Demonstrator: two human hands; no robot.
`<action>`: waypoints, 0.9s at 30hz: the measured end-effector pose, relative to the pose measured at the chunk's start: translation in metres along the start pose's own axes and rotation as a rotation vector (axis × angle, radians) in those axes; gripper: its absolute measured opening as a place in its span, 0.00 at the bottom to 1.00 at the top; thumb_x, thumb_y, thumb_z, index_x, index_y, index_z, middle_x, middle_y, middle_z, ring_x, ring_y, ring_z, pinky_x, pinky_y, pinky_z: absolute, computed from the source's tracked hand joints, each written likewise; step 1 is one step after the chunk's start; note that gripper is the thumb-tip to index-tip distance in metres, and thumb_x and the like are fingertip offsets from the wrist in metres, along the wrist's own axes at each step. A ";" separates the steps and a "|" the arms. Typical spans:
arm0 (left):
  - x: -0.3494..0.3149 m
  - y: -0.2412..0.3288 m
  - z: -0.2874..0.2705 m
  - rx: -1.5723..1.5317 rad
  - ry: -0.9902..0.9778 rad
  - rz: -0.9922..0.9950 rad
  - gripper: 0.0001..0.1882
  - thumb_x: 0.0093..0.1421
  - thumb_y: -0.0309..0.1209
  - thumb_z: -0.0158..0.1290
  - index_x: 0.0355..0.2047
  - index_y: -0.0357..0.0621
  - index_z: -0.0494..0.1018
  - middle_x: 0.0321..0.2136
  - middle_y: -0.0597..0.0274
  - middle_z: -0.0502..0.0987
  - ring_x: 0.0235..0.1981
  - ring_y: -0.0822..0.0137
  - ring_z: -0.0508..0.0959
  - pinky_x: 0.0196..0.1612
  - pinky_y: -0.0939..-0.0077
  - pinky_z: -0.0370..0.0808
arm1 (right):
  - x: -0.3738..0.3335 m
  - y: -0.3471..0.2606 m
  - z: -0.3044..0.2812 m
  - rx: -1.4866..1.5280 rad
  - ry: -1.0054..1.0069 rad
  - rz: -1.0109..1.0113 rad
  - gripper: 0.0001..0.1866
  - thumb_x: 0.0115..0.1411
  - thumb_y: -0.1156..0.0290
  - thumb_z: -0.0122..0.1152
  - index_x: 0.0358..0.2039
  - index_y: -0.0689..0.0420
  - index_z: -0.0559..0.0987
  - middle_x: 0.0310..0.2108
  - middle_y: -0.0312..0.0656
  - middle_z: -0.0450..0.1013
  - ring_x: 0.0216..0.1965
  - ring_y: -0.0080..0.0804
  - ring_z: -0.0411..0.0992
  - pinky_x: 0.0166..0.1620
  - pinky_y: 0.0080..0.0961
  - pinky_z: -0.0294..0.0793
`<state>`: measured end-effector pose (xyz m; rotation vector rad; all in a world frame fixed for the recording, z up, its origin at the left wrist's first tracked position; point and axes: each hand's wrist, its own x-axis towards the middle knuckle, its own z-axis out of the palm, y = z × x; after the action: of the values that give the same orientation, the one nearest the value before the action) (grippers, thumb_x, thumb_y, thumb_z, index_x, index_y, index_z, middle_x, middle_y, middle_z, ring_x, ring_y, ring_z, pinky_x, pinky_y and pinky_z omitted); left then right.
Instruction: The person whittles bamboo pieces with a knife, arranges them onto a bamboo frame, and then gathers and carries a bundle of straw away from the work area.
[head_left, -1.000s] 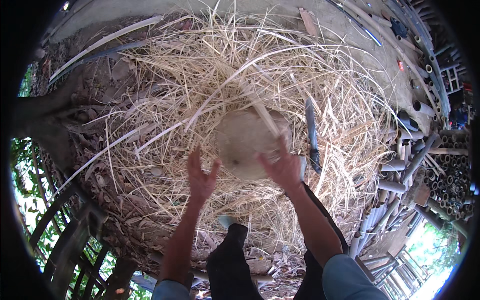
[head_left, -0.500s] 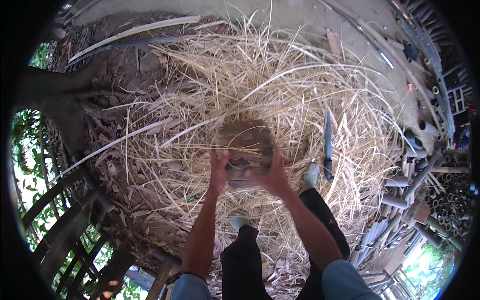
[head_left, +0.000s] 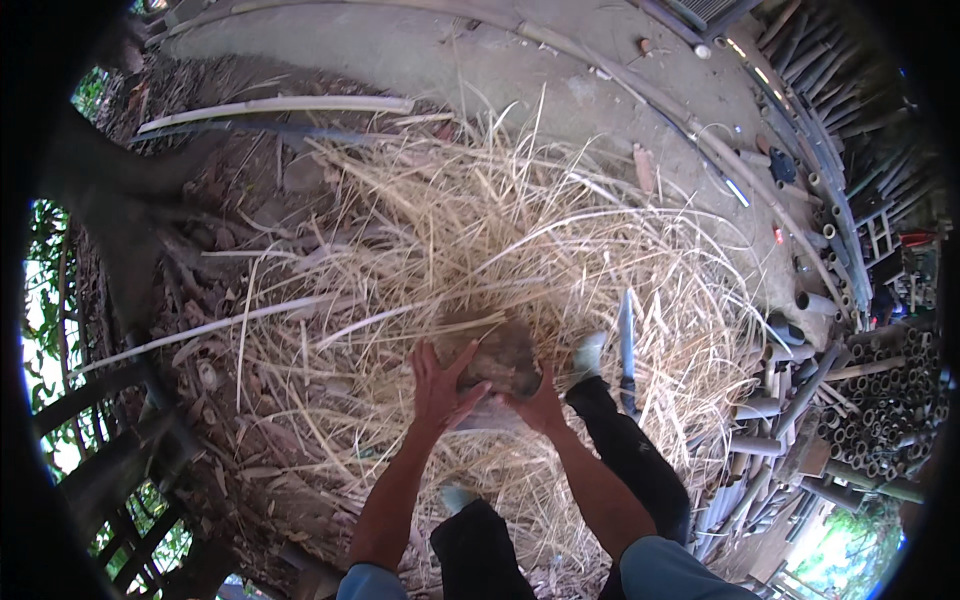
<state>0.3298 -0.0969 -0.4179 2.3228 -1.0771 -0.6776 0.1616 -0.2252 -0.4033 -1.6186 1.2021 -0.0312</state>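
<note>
A brown, rough-grained wooden block (head_left: 505, 352) sits low among pale shavings in front of my feet. My left hand (head_left: 438, 392) lies against its near left side, fingers spread and thumb stretched toward the middle. At the near right corner my right hand (head_left: 540, 402) grips the block, its thumb on the near face and its fingers along the right side. Thin strips lie across the block's far edge. Right of it, beside my forward foot, a long-bladed knife (head_left: 627, 335) with a dark handle rests on the shavings.
A broad heap of pale strips (head_left: 500, 220) surrounds the block. Long split poles (head_left: 290, 104) lie at the far left, near a tree trunk (head_left: 110, 220). Stacked bamboo tubes (head_left: 870, 400) stand at the right. Dark curved bars (head_left: 110, 400) rise at the lower left.
The block now sits lower and nearer me in view, its top tilted differently. My left hand's fingers have spread; my right hand has slid to the near corner. The view has shifted.
</note>
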 end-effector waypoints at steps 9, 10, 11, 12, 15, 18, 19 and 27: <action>0.035 -0.252 0.030 -1.452 0.285 -0.006 0.37 0.66 0.46 0.56 0.69 0.40 0.60 0.64 0.42 0.66 0.62 0.53 0.69 0.63 0.61 0.65 | 0.058 -0.036 -0.018 -0.010 -0.066 -0.042 0.58 0.40 0.53 0.85 0.66 0.62 0.62 0.57 0.55 0.71 0.58 0.43 0.71 0.61 0.37 0.70; 0.043 -0.216 0.075 -1.253 0.214 -0.141 0.38 0.67 0.46 0.55 0.70 0.40 0.57 0.65 0.42 0.65 0.63 0.55 0.68 0.63 0.61 0.65 | 0.072 -0.021 -0.040 -0.046 -0.028 -0.014 0.58 0.40 0.53 0.85 0.66 0.62 0.62 0.57 0.55 0.71 0.58 0.43 0.71 0.61 0.37 0.70; 0.048 -0.178 0.106 -1.039 0.121 -0.249 0.38 0.67 0.45 0.55 0.71 0.41 0.55 0.66 0.43 0.63 0.64 0.56 0.67 0.63 0.62 0.65 | 0.082 -0.008 -0.061 -0.035 0.004 0.080 0.57 0.40 0.53 0.85 0.66 0.62 0.63 0.57 0.54 0.72 0.57 0.41 0.72 0.60 0.35 0.71; 0.053 -0.153 0.121 -0.867 0.055 -0.192 0.40 0.68 0.44 0.53 0.73 0.43 0.50 0.67 0.46 0.61 0.64 0.58 0.66 0.63 0.63 0.65 | 0.091 -0.005 -0.073 -0.004 0.009 0.153 0.55 0.41 0.54 0.85 0.65 0.61 0.64 0.56 0.52 0.73 0.56 0.38 0.72 0.59 0.34 0.72; 0.062 -0.058 0.161 -0.960 -0.048 -0.526 0.38 0.70 0.47 0.50 0.73 0.44 0.51 0.65 0.50 0.64 0.60 0.59 0.69 0.63 0.64 0.65 | 0.111 0.033 -0.120 0.215 -0.078 0.320 0.56 0.42 0.56 0.85 0.66 0.63 0.63 0.59 0.52 0.70 0.60 0.39 0.69 0.62 0.34 0.67; 0.045 -0.064 0.178 -1.402 0.236 -1.005 0.32 0.71 0.54 0.44 0.66 0.45 0.65 0.53 0.52 0.75 0.52 0.57 0.75 0.58 0.64 0.71 | 0.117 0.075 -0.100 0.534 -0.103 0.312 0.57 0.44 0.56 0.84 0.67 0.63 0.59 0.61 0.51 0.67 0.62 0.37 0.66 0.63 0.33 0.66; 0.053 -0.075 0.179 -1.394 0.251 -0.998 0.32 0.71 0.54 0.44 0.66 0.45 0.65 0.53 0.52 0.75 0.52 0.57 0.75 0.58 0.64 0.71 | 0.120 0.085 -0.096 0.542 -0.115 0.303 0.57 0.44 0.56 0.84 0.67 0.63 0.59 0.61 0.51 0.67 0.62 0.37 0.66 0.63 0.33 0.66; 0.072 -0.026 0.136 -1.778 0.134 -0.879 0.36 0.70 0.62 0.37 0.61 0.47 0.69 0.54 0.54 0.76 0.54 0.56 0.76 0.55 0.57 0.77 | 0.127 0.076 -0.117 0.769 -0.241 0.512 0.52 0.48 0.69 0.82 0.69 0.61 0.60 0.54 0.47 0.74 0.55 0.35 0.72 0.58 0.30 0.73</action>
<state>0.3009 -0.1690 -0.5532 0.9820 0.6678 -1.0538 0.1073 -0.3911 -0.4750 -0.6098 1.1823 0.0254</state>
